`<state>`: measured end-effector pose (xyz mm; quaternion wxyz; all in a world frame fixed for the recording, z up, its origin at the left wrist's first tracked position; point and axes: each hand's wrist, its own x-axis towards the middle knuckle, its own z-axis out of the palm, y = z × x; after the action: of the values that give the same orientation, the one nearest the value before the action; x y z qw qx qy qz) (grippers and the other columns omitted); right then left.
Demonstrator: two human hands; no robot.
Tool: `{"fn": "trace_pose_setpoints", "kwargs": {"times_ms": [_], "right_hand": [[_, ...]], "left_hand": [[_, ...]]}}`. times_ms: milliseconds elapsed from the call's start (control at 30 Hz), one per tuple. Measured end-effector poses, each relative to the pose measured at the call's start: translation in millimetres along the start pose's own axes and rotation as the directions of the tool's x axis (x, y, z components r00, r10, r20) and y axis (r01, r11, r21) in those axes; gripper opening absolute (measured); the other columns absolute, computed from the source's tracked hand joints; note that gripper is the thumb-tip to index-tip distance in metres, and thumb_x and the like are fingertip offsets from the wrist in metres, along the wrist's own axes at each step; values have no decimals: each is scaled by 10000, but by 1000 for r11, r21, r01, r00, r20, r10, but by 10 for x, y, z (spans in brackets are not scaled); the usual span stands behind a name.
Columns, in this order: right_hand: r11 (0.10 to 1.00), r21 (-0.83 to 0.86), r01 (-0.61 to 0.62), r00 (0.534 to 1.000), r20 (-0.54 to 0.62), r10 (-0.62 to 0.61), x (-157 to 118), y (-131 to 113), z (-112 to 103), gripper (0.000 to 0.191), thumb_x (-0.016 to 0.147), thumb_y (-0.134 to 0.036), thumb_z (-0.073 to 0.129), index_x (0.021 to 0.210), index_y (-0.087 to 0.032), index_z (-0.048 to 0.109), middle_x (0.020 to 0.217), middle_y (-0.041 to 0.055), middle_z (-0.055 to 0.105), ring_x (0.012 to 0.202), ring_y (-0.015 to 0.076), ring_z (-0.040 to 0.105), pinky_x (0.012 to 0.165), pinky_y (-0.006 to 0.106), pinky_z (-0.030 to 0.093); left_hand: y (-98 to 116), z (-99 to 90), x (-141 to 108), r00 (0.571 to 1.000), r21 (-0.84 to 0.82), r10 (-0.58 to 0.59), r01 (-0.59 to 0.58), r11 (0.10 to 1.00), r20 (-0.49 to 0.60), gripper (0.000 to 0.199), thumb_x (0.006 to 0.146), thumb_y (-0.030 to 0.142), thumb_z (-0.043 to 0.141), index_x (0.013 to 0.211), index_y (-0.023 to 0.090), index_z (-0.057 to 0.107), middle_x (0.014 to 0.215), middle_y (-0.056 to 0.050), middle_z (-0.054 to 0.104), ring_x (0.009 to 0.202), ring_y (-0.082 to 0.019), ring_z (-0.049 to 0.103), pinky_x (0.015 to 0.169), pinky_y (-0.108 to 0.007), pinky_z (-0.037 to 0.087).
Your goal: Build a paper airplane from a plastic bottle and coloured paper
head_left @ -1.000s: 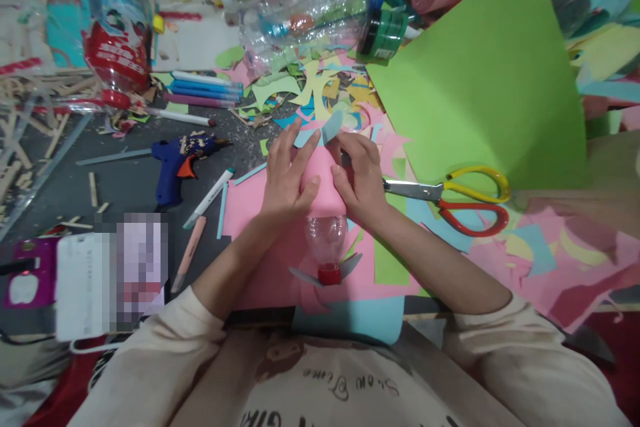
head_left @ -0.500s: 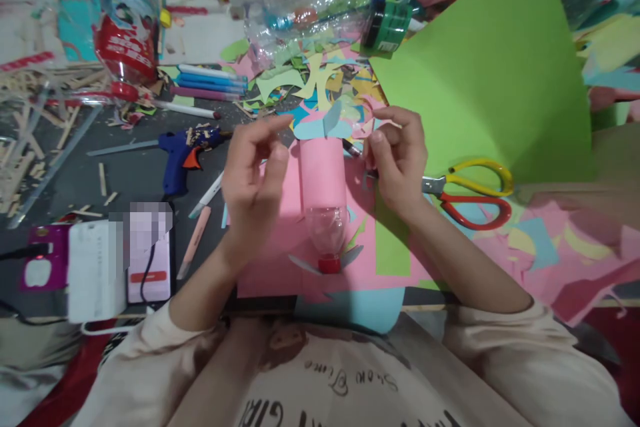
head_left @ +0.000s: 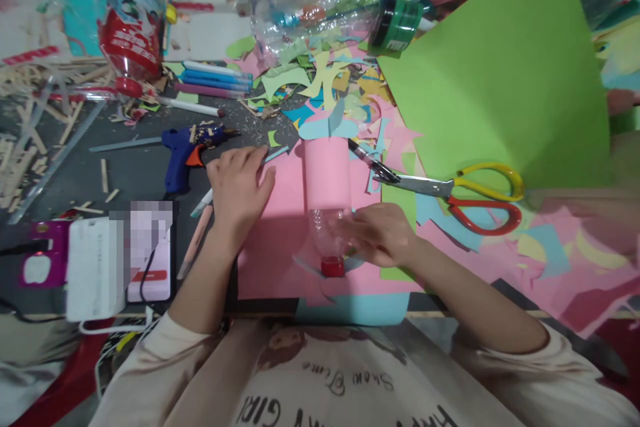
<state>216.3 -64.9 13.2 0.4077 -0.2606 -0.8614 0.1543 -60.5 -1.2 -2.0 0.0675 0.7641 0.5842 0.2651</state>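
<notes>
A small plastic bottle (head_left: 327, 230) wrapped in pink paper (head_left: 327, 170) lies in the middle, its red cap (head_left: 333, 267) towards me. Light blue paper pieces (head_left: 320, 129) stand at its far end. Left of the bottle, my left hand (head_left: 239, 190) rests flat on a pink sheet (head_left: 275, 253) with its fingers loosely out, holding nothing. A thin blue strip (head_left: 276, 155) lies by its fingertips. My right hand (head_left: 385, 233) is beside the bottle's clear neck, fingers stretched towards it and slightly blurred; whether they touch it I cannot tell.
Scissors (head_left: 440, 188) with yellow and red handles and a black pen (head_left: 373, 161) lie to the right. A blue glue gun (head_left: 183, 153), markers (head_left: 215, 80) and a phone (head_left: 150, 250) are on the left. Paper scraps (head_left: 320, 77), clear bottles and a large green sheet (head_left: 500, 80) fill the back.
My left hand has lowered onto the pink sheet, away from the bottle. My right hand has come down from the bottle's far end to beside its neck, uncovering the pen and scissor blades.
</notes>
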Motion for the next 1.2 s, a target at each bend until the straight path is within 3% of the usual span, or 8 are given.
{"fn": "trace_pose_setpoints", "kwargs": {"times_ms": [200, 333, 500, 700, 933, 967, 1100, 1200], "right_hand": [[978, -122, -168, 965, 184, 188, 27, 61, -19, 342, 1036, -310, 410, 1270, -191, 629, 724, 16, 600, 619, 176, 551, 511, 293, 379], [952, -81, -294, 937, 172, 304, 2, 96, 0, 418, 1028, -284, 428, 1440, -286, 496, 910, 34, 619, 756, 181, 591, 623, 282, 473], [945, -58, -322, 926, 186, 328, 1, 98, 12, 470, 1031, -338, 431, 1498, -293, 401, 949, 41, 623, 783, 195, 602, 631, 298, 503], [943, 19, -332, 916, 245, 318, 20, 89, 11, 448, 1039, -419, 413, 1459, -274, 467, 951, 49, 609, 772, 193, 601, 632, 306, 509], [922, 186, -341, 929, 219, 299, 8, 69, 47, 397, 1024, -368, 470, 1406, -280, 533, 921, 27, 579, 690, 155, 533, 588, 286, 449], [908, 230, -351, 929, 206, 307, 16, 60, 49, 373, 1023, -346, 477, 1379, -270, 558, 884, 15, 565, 669, 145, 519, 578, 278, 432], [764, 452, -460, 885, 159, 438, 70, 27, 50, 279, 998, -343, 526, 1216, -239, 665, 778, -16, 521, 643, 127, 486, 585, 270, 408], [509, 645, -570, 778, 224, 587, 91, 24, 67, 407, 827, -599, 707, 959, -214, 700, 707, -31, 508, 607, 126, 451, 556, 275, 396]], "left_hand": [[-26, 7, -8, 999, -15, -12, 11, 1000, -35, 202, 918, 425, 598, 990, 309, 746, 1019, -69, 706, 1028, -340, 564, 931, -545, 350], [-39, -32, 39, 997, -57, -54, 51, 997, -56, 174, 920, 420, 615, 966, 292, 722, 963, -59, 707, 986, -318, 582, 932, -520, 370], [-77, -210, 123, 967, -220, -142, 95, 971, -211, 240, 930, 496, 608, 929, 274, 699, 873, -1, 665, 737, -192, 567, 742, -405, 442], [-49, -442, 157, 899, -247, -205, 114, 962, -387, 206, 927, 473, 642, 957, 283, 715, 929, 1, 648, 988, -246, 632, 743, -425, 473], [370, -444, 286, 853, -405, -173, -49, 913, -492, 134, 915, 379, 675, 959, 253, 663, 936, 20, 645, 707, -122, 630, 635, -368, 584], [462, -417, 295, 820, -393, -130, -122, 911, -557, 128, 910, 371, 682, 940, 247, 667, 923, 13, 653, 751, -137, 642, 635, -360, 585], [816, -264, 231, 814, -399, -3, -282, 872, -581, 27, 952, 267, 639, 941, 271, 663, 901, 6, 668, 881, -156, 664, 744, -350, 572], [984, -158, 146, 911, -405, 168, -325, 854, -376, 98, 992, 324, 566, 972, 267, 643, 1022, -24, 694, 988, -188, 667, 810, -373, 586]]}}
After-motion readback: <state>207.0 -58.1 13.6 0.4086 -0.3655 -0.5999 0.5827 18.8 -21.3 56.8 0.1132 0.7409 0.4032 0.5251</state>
